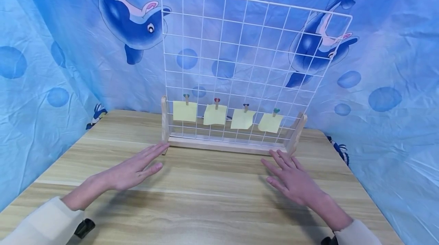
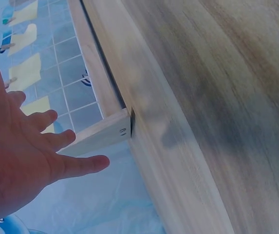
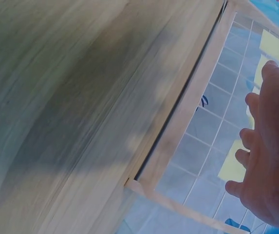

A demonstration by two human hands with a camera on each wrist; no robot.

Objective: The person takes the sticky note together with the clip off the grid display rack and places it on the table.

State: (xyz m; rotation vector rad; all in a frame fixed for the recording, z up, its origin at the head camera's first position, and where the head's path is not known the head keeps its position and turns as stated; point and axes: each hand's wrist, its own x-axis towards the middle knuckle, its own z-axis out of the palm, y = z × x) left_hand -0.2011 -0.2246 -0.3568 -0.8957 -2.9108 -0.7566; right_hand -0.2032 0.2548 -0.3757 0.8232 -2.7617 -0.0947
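Note:
A white wire grid panel (image 1: 236, 52) stands upright in a wooden stand (image 1: 226, 146) on the table. Several pale yellow paper notes (image 1: 215, 115) hang in a row low on the grid, each held by a small wooden clip (image 1: 217, 102) with a coloured heart on top. My left hand (image 1: 128, 170) is spread out flat near the stand's left foot, holding nothing. On the other side my right hand (image 1: 295, 182) has its fingers extended toward the stand's right end, also holding nothing. Both wrist views show the fingers spread apart.
The wood-grain table (image 1: 205, 207) reaches forward to a blue sheet (image 1: 394, 47) printed with dolphins and bubbles, which hangs behind and at both sides. Dark bands (image 1: 84, 228) sit at both sleeve cuffs (image 1: 48, 218).

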